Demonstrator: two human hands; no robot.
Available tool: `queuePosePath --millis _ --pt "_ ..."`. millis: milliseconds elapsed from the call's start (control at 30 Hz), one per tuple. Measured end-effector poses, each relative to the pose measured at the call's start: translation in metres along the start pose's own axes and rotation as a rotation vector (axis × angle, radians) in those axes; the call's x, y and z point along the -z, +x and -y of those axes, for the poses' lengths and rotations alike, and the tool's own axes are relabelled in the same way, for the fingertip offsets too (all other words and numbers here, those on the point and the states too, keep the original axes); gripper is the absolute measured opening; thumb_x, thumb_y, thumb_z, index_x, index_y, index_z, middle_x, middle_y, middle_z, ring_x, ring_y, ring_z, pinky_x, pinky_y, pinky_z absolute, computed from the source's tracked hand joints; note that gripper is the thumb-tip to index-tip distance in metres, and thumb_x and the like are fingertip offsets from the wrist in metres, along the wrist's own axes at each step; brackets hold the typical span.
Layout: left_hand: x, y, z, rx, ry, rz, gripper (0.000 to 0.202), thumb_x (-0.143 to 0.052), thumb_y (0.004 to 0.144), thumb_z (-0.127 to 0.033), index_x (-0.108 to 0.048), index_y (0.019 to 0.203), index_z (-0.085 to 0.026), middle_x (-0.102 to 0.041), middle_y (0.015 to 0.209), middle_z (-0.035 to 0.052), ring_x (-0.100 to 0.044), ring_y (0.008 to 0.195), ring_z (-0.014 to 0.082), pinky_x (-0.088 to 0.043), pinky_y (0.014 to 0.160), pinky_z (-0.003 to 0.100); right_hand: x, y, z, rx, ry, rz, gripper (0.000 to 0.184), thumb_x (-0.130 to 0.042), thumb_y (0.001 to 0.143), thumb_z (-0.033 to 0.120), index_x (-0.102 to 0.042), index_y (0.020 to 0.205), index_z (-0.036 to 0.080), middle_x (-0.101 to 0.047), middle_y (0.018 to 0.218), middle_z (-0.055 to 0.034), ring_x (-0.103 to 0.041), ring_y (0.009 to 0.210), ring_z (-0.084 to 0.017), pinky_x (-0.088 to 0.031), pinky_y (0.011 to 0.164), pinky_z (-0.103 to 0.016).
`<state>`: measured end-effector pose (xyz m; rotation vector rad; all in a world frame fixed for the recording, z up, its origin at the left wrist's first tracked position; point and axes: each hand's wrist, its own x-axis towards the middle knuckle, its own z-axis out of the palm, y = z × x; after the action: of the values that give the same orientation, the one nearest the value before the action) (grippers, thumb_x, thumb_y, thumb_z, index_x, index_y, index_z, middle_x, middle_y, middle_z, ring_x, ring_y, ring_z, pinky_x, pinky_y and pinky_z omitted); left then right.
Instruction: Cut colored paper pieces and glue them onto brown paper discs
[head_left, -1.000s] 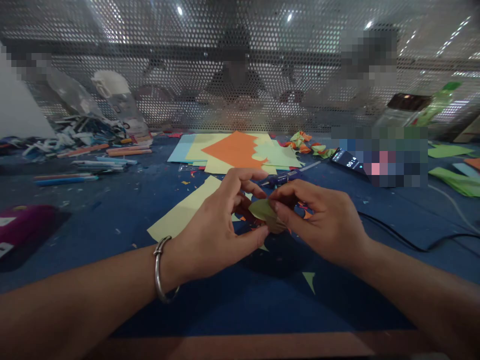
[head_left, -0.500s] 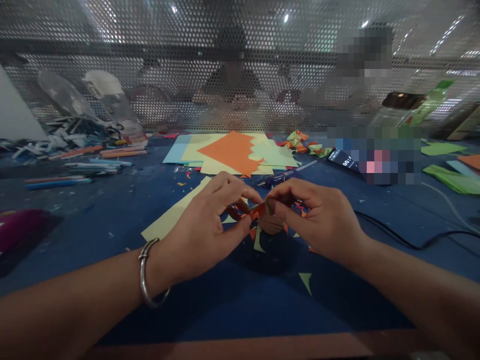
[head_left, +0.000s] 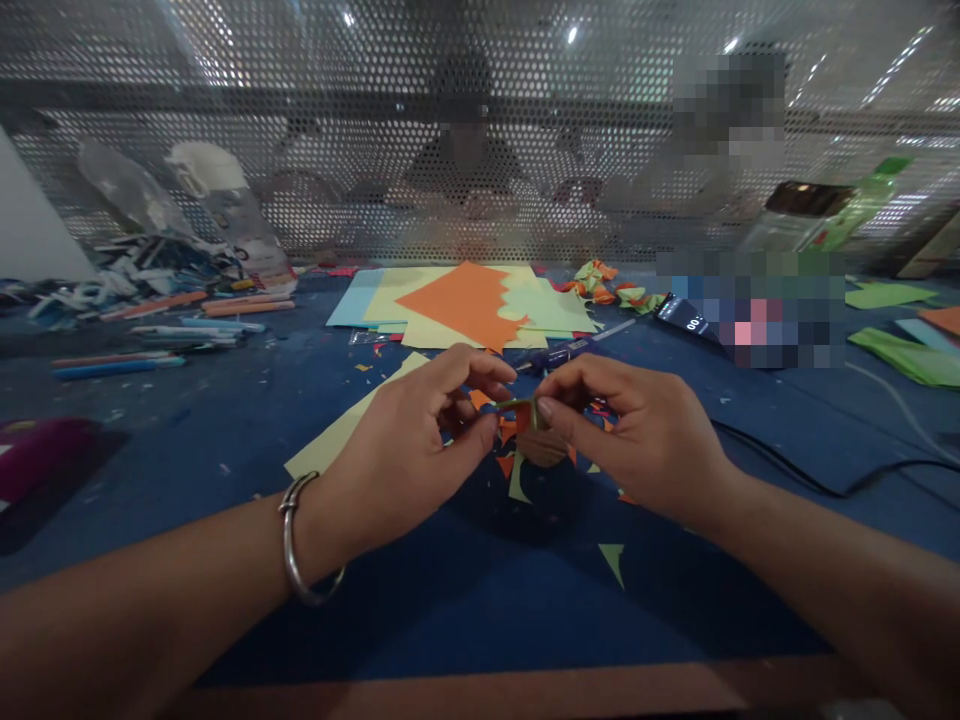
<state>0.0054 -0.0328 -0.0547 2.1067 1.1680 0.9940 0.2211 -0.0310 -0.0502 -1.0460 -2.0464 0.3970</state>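
Both my hands meet over the middle of the blue table (head_left: 480,600). My left hand (head_left: 420,455), with a metal bangle (head_left: 296,540) on its wrist, pinches one end of a small folded paper piece (head_left: 517,408), green and orange. My right hand (head_left: 637,440) pinches the other end between thumb and forefinger. The piece is held a little above the table, edge-on to me. Under the hands lie orange and green paper scraps (head_left: 517,478) and a pale yellow sheet (head_left: 352,425).
A stack of coloured sheets topped by an orange one (head_left: 465,305) lies behind the hands. Pens and markers (head_left: 180,325) are at the left, a purple object (head_left: 45,450) at far left, a phone (head_left: 686,320), folded paper shapes (head_left: 611,285) and a black cable (head_left: 810,480) at right. A perforated screen (head_left: 480,130) stands across the back.
The small paper piece, first showing a broad green face, has been folded and turned edge-on between both pinches. My hands have shifted slightly up and closer together.
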Motion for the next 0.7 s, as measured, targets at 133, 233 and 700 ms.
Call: queuePosePath --millis 133,233,700 --pt "-0.005 0.004 0.003 0.096 -0.277 0.067 0.036 -0.064 0.086 -0.012 -0.06 0.12 -0.023 -0.072 0.104 0.0028 -0.071 0.087 0.0154 -0.056 0.079 0.029 0.0 0.0 0.001 -0.013 0.015 0.038 0.01 -0.063 0.089 0.015 -0.065 0.081 0.02 -0.07 0.068 0.0041 -0.061 0.054 -0.008 -0.046 0.054 -0.021" --pt "-0.007 0.008 0.006 0.2 -0.515 0.07 0.033 -0.066 0.083 -0.01 -0.061 0.114 -0.019 -0.073 0.103 0.0044 -0.07 0.097 0.0172 -0.057 0.084 0.03 0.001 -0.001 0.0 0.006 0.009 0.046 0.012 -0.062 0.089 0.015 -0.066 0.08 0.02 -0.071 0.068 0.0035 -0.062 0.057 -0.009 -0.047 0.055 -0.021" --pt "-0.006 0.005 -0.009 0.452 -0.797 0.036 0.041 -0.07 0.079 -0.012 -0.058 0.117 -0.019 -0.068 0.102 0.0034 -0.068 0.083 0.0156 -0.054 0.071 0.029 0.002 -0.001 0.0 0.056 -0.071 0.023 0.015 -0.062 0.089 0.015 -0.064 0.077 0.022 -0.071 0.07 0.0032 -0.061 0.058 -0.01 -0.047 0.057 -0.022"
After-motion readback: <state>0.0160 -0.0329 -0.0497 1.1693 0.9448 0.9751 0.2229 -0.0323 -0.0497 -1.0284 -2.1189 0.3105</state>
